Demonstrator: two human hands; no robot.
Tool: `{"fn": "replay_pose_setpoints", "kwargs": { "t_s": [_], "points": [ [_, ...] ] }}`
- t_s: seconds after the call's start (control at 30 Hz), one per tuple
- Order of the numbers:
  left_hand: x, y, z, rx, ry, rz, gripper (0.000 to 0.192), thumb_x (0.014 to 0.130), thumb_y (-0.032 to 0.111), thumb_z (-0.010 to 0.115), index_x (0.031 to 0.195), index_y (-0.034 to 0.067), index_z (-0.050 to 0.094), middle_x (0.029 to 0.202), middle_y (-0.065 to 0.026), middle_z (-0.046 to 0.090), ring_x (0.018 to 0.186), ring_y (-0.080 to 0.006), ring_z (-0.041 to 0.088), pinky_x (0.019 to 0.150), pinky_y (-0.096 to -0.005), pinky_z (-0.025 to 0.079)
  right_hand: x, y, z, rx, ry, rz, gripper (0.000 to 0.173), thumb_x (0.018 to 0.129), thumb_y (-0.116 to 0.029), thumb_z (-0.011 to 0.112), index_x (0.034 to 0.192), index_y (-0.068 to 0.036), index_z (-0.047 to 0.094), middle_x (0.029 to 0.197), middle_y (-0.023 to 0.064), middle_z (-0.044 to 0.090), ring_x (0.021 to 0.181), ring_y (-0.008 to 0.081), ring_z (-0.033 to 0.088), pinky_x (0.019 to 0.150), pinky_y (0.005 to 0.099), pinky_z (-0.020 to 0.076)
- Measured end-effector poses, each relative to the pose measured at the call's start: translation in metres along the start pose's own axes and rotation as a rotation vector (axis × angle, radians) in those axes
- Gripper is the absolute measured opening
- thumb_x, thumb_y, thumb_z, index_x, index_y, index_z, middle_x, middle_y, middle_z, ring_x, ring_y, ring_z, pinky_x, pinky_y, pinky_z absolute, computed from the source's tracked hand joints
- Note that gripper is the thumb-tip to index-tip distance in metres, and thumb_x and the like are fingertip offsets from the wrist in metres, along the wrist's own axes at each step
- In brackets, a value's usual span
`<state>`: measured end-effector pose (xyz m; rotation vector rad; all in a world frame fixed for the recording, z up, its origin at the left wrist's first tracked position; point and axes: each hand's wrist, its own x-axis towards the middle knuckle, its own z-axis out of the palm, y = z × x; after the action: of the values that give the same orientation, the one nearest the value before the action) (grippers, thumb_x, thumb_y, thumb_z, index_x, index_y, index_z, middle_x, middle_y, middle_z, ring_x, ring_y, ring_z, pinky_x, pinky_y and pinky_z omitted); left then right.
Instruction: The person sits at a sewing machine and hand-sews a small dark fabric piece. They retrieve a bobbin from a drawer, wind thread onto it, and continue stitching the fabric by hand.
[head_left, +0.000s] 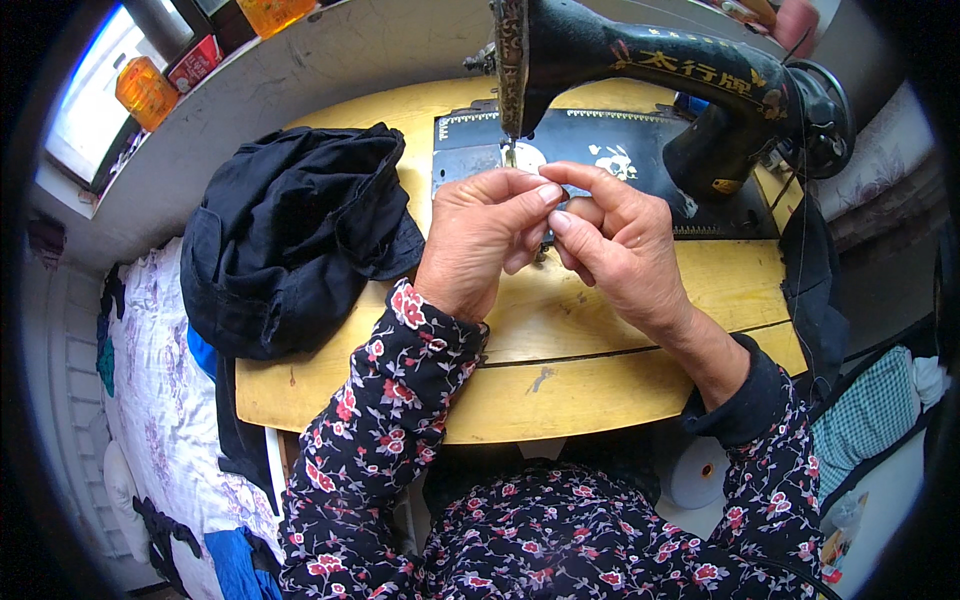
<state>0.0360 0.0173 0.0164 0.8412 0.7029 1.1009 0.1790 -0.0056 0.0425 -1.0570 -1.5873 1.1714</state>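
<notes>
My left hand and my right hand meet over the wooden sewing table, thumbs and forefingers pinched close together. Between the fingertips is a small object, mostly hidden, so its kind is unclear. Just behind the hands stands a black sewing machine with gold lettering. Its presser foot and needle area sit above the bed plate, partly covered by my left hand. A bundled black cloth garment lies left of my left hand, apart from the fingers.
The yellow wooden tabletop has a curved front edge near my body. The handwheel is at the right, with dark cloth hanging below it. Orange bottles stand on the windowsill. A bed with a patterned sheet is at the left.
</notes>
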Motion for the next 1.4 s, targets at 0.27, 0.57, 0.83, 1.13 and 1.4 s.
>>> {"fn": "replay_pose_setpoints", "kwargs": {
  "t_s": [0.27,0.57,0.83,1.13,1.4],
  "points": [
    [0.001,0.001,0.0,-0.04,0.016,-0.032,0.006,0.082,0.009,0.059,0.081,0.003,0.059,0.055,0.0017,0.049,0.043,-0.0038,0.04,0.037,-0.0151,0.027,0.0,0.003,0.002,-0.051,-0.006,-0.032,0.035,0.083,-0.001,0.051,0.118,0.002,0.046,0.059,-0.0016,0.05,0.049,0.0016,0.042,0.042,0.015,0.0321],
    [-0.002,0.007,0.001,-0.083,0.074,0.028,0.006,0.079,0.009,0.06,0.078,0.003,0.06,0.054,0.0028,0.046,0.043,-0.0031,0.037,0.038,-0.0158,0.026,0.003,-0.001,-0.003,0.079,-0.018,0.069,0.036,0.078,-0.004,0.058,0.112,0.004,0.047,0.06,0.0022,0.054,0.05,0.0048,0.048,0.044,0.0183,0.0376],
    [-0.004,0.009,-0.001,0.031,0.072,0.093,0.008,0.077,0.009,0.063,0.075,0.002,0.062,0.053,0.0027,0.048,0.043,-0.0034,0.041,0.038,-0.0165,0.027,0.006,-0.002,-0.008,0.082,-0.023,0.111,0.03,0.077,-0.005,0.063,0.103,0.005,0.052,0.064,0.0019,0.054,0.051,0.0053,0.049,0.045,0.0164,0.039],
    [-0.003,0.009,0.0,0.043,0.086,0.09,0.008,0.078,0.009,0.062,0.074,0.002,0.061,0.052,0.0027,0.048,0.042,-0.0035,0.04,0.038,-0.0167,0.025,0.005,0.002,-0.006,0.051,0.036,0.069,0.014,0.077,-0.004,0.062,0.089,0.003,0.06,0.064,0.0017,0.057,0.049,0.0037,0.047,0.041,0.0156,0.0361],
    [-0.004,0.011,0.0,-0.003,0.067,0.071,0.006,0.079,0.007,0.061,0.079,0.002,0.059,0.052,0.0037,0.044,0.041,-0.0027,0.033,0.037,-0.0165,0.024,0.007,0.007,-0.01,0.178,0.02,0.13,0.011,0.077,-0.006,0.062,0.086,0.001,0.062,0.062,0.0003,0.056,0.048,0.0032,0.047,0.04,0.0157,0.0346]
  ]
}}
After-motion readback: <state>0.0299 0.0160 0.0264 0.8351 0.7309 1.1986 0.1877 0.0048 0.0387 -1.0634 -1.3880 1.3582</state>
